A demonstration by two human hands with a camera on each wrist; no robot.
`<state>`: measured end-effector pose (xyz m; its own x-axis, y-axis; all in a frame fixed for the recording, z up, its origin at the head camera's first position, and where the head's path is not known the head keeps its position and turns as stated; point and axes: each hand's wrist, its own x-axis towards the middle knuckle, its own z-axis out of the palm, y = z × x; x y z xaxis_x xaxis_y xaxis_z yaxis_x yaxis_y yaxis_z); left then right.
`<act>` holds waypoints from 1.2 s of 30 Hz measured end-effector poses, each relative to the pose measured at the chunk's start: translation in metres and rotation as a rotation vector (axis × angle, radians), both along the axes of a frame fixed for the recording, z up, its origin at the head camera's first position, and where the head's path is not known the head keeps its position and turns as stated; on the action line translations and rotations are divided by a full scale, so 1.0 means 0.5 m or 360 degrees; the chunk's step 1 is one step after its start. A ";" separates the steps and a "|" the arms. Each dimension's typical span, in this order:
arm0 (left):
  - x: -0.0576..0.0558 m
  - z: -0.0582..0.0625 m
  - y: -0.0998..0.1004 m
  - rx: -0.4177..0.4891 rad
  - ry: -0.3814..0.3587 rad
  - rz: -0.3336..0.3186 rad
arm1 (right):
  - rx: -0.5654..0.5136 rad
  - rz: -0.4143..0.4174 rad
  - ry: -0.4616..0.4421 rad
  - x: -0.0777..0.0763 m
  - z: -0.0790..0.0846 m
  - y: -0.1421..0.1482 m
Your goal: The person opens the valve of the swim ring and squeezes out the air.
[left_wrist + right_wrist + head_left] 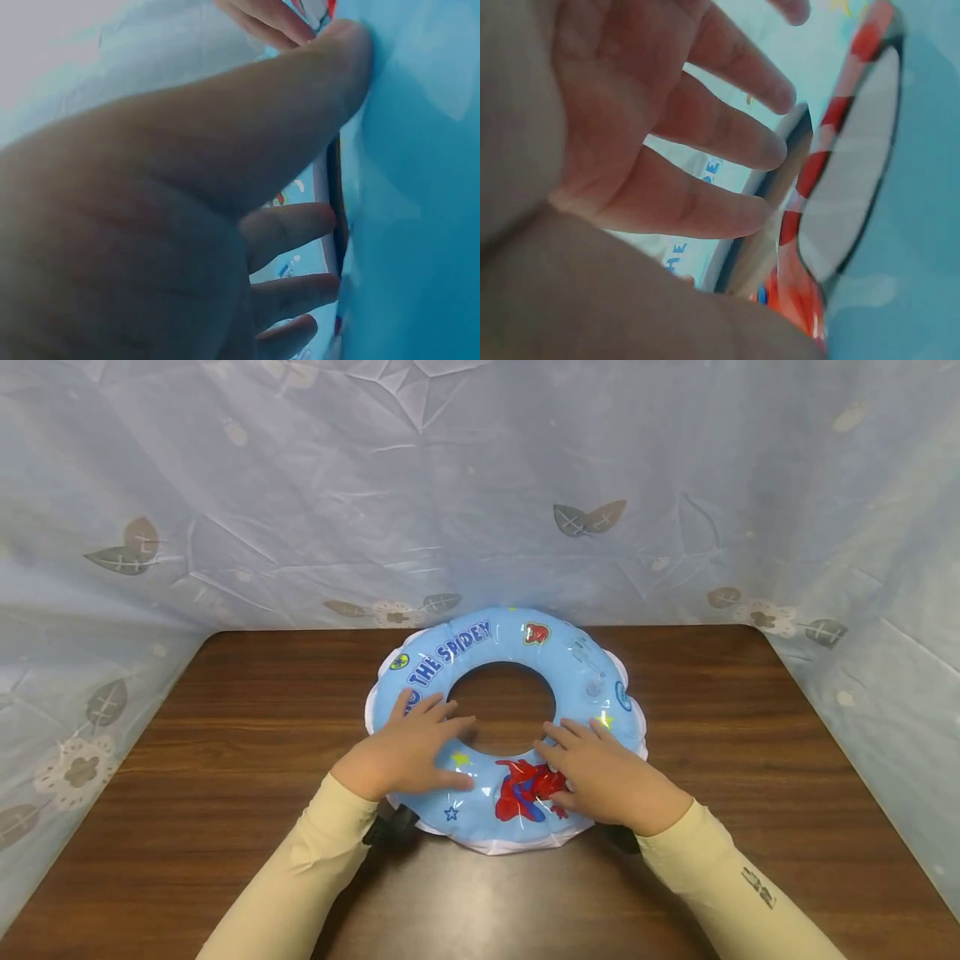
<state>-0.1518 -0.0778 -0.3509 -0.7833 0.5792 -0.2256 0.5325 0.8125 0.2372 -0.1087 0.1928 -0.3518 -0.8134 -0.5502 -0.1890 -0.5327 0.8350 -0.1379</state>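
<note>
A light blue inflated swim ring (480, 818) with a white scalloped edge lies flat on the table. It bears a red and blue cartoon figure, stars and the words "THE SPIDEY". My left hand (412, 747) rests on the ring's left side, fingers spread and nearly straight, the thumb pointing right. On the ring's right front my right hand (607, 772) lies over part of the printed figure, its fingers extended toward the hole. The left wrist view shows the thumb (330, 67) against the blue plastic. In the right wrist view the fingers (727, 142) are straight and apart.
The brown wood-grain table (247, 718) shows on both sides of the ring and through its hole. A pale grey-blue curtain (450, 485) with leaf and flower prints hangs behind the table and along both sides. The ring's far edge lies close to the curtain.
</note>
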 end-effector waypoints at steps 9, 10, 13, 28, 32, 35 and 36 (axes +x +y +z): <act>-0.004 -0.028 0.006 -0.0122 -0.0047 0.0016 | 0.0010 -0.0099 -0.0114 -0.004 -0.002 -0.001; -0.004 -0.031 0.008 -0.0134 -0.0037 0.0012 | 0.0005 -0.0106 -0.0121 -0.005 -0.005 -0.001; -0.004 -0.035 0.014 -0.0149 -0.0010 0.0000 | -0.0002 -0.0101 -0.0121 -0.008 -0.015 -0.002; 0.001 -0.058 0.043 -0.0184 0.0233 0.0000 | 0.0037 -0.0117 -0.0112 -0.013 -0.035 -0.014; 0.004 -0.063 0.048 -0.0189 0.0292 -0.0008 | 0.0021 -0.0106 -0.0098 -0.014 -0.037 -0.014; 0.006 -0.066 0.050 -0.0183 0.0325 -0.0013 | 0.0019 -0.0096 -0.0078 -0.014 -0.037 -0.015; 0.006 -0.066 0.051 -0.0177 0.0332 -0.0015 | 0.0016 -0.0104 -0.0084 -0.014 -0.037 -0.015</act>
